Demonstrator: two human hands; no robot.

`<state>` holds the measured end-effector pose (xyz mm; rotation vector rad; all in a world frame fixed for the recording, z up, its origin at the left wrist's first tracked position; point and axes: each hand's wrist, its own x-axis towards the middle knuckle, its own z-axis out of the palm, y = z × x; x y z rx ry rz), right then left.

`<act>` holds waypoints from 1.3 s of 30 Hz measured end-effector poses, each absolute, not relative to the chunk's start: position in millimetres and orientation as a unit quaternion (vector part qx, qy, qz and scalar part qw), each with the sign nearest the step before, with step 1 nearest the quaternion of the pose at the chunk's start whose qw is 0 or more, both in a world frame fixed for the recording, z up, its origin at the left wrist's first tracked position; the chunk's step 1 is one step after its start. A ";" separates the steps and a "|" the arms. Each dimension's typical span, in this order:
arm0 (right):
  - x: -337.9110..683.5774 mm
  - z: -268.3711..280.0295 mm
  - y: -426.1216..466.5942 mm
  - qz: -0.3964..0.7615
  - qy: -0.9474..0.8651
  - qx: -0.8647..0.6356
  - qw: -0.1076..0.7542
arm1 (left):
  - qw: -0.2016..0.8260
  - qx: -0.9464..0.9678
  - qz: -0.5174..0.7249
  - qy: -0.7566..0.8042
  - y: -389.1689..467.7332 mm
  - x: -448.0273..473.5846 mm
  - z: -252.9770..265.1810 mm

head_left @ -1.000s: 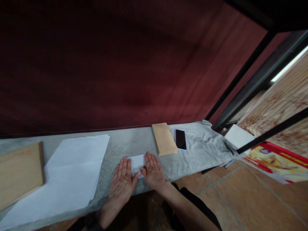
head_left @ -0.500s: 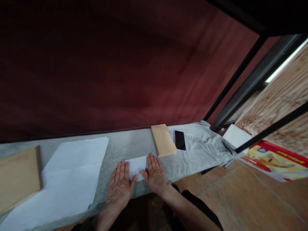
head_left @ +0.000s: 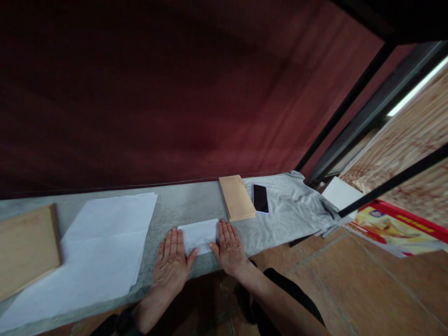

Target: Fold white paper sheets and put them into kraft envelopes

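Observation:
A folded sheet of white paper (head_left: 199,234) lies flat on the grey cloth, close to its front edge. My left hand (head_left: 171,258) rests flat at the paper's left end, fingers straight and pointing away from me, thumb on the near edge. At the right end lies my right hand (head_left: 230,248), also flat, its thumb reaching in over the paper. Neither hand grasps anything. Just beyond my right hand are brown envelopes (head_left: 238,198), slightly fanned, and beside them a dark-screened phone (head_left: 260,199).
Large white sheets (head_left: 108,247) lie to the left, partly under a thick brown paper packet (head_left: 28,249). Grey cloth (head_left: 287,210) covers the narrow bench against a dark red wall (head_left: 196,116). A black metal frame (head_left: 345,107) and a colourful box (head_left: 395,228) are at right.
My hands have spread a little apart along the folded paper, showing more of its middle. The view has shifted slightly, so everything sits a bit higher.

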<state>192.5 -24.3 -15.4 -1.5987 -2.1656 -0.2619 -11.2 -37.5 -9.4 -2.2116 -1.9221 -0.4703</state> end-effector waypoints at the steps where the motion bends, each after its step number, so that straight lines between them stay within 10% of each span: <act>1: 192.8 -15.3 -24.8 -0.093 -0.782 -0.578 0.212 | 0.088 -0.742 -0.159 -0.646 -37.5 -11.2 -9.6; 39: 161.0 0.6 -13.9 0.019 -0.852 -0.490 0.184 | 0.042 -0.824 -0.162 -0.541 -38.7 -6.9 -10.5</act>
